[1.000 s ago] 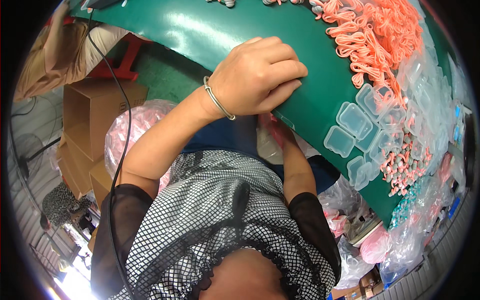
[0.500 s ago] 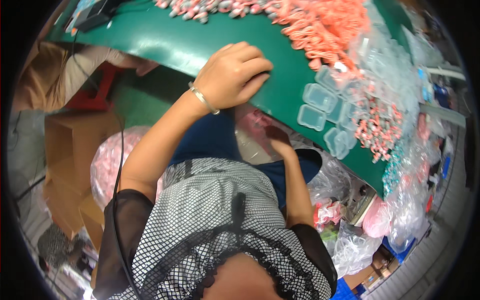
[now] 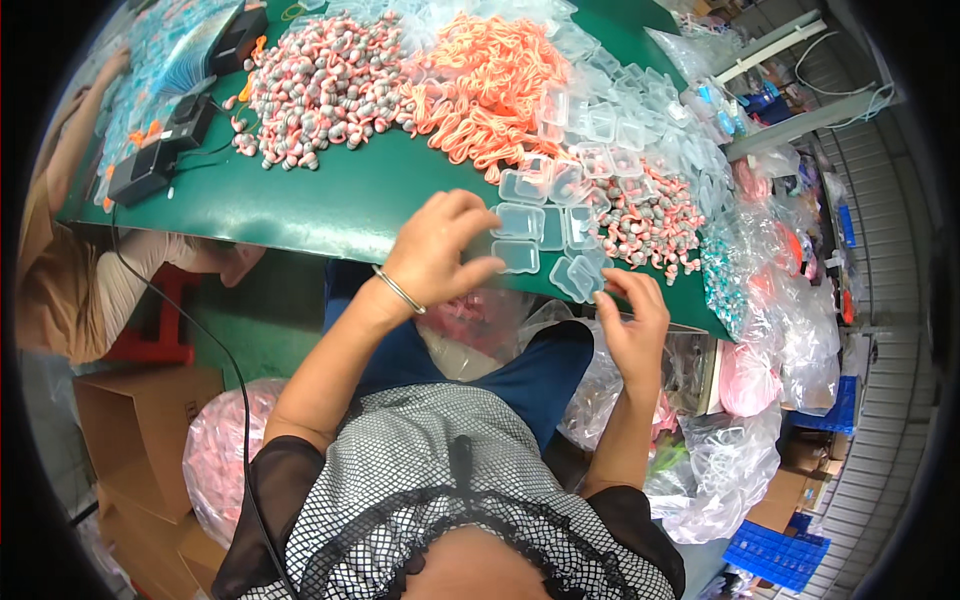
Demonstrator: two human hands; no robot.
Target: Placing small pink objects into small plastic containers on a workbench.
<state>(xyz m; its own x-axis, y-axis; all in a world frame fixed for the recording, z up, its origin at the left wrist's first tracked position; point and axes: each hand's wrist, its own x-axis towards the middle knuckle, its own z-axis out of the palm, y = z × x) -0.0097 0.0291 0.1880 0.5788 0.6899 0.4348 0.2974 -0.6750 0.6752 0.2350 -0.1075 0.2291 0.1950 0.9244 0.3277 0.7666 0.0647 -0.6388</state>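
Observation:
My left hand reaches over the green table, its thumb and fingers apart. Its fingertips come close to a small clear plastic box; whether they touch it I cannot tell. More of these clear boxes lie together in front of the hands. My right hand is at the table's near edge, thumb and forefinger parted. Beside its fingertips lies another clear box, tilted; contact is unclear. To the right of the boxes is a pile of small pink-and-grey pieces.
Farther back sit a heap of orange cord bundles and a larger pile of pink-and-grey pieces. Black devices with a cable stand at left, near another person's arm. Cardboard boxes and a filled plastic bag are below.
My right hand has risen from below the table edge to the clear boxes. My left hand has shifted down and opened its fingers. The view now takes in more of the table.

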